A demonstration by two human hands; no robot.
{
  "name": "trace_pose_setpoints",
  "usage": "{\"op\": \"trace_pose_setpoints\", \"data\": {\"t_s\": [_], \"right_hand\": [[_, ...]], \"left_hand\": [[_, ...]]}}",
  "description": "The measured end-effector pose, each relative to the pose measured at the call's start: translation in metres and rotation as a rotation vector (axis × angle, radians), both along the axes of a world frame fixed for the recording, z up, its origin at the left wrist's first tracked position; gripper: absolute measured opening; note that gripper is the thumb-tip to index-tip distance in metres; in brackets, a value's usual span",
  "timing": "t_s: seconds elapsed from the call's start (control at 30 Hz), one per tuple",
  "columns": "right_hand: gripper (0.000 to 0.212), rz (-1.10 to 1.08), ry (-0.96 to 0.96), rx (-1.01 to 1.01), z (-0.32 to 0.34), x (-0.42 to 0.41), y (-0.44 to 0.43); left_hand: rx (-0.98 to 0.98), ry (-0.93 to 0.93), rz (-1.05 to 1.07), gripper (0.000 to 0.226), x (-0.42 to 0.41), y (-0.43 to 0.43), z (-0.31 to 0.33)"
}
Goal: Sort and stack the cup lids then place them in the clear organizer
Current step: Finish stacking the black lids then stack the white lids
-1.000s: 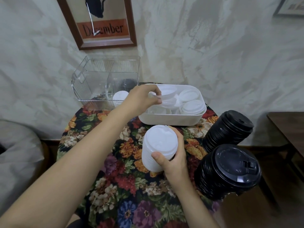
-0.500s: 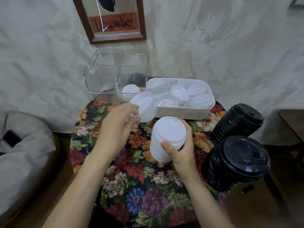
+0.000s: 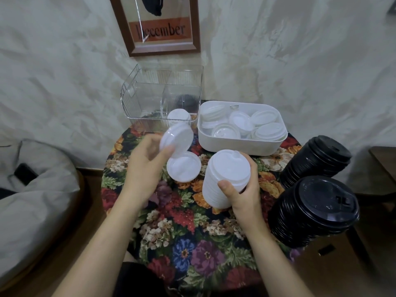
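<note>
My left hand holds a tilted white lid above the table; a second white lid hangs or lies just below it, and I cannot tell whether the hand holds that one too. My right hand grips a tall stack of white lids standing on the floral tablecloth. A white bin behind holds several loose white lids. The clear organizer stands at the back left with a short white lid stack and dark lids in its right compartment.
Two tall stacks of black lids lean at the table's right edge, close to my right forearm. A framed picture hangs on the wall behind the organizer. A grey cushion lies left of the small round table.
My left hand has drawn back from the white bin toward me with a lid, which is now tilted beside the stack. My right hand has stayed on the white stack.
</note>
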State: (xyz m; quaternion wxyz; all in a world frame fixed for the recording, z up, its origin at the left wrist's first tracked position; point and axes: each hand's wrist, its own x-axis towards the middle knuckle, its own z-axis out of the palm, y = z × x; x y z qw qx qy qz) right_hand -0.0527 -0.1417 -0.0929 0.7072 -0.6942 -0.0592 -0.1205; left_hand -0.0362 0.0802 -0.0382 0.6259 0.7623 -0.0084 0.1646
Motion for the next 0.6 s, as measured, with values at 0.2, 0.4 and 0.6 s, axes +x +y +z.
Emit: {"op": "trace_pose_setpoints", "data": {"t_s": [0.2, 0.4, 0.6], "right_hand": [[0.096, 0.008, -0.005, 0.011, 0.002, 0.0, 0.001], [0.096, 0.015, -0.01, 0.005, 0.002, 0.001, 0.0], [0.095, 0.027, -0.006, 0.006, 0.001, 0.002, 0.0]], "left_hand": [[-0.462, 0.198, -0.141, 0.034, 0.004, -0.034, 0.025], [-0.519, 0.207, -0.119, 0.037, 0.011, -0.037, 0.025], [-0.454, 0.17, -0.1, 0.031, 0.021, -0.045, 0.032]]}}
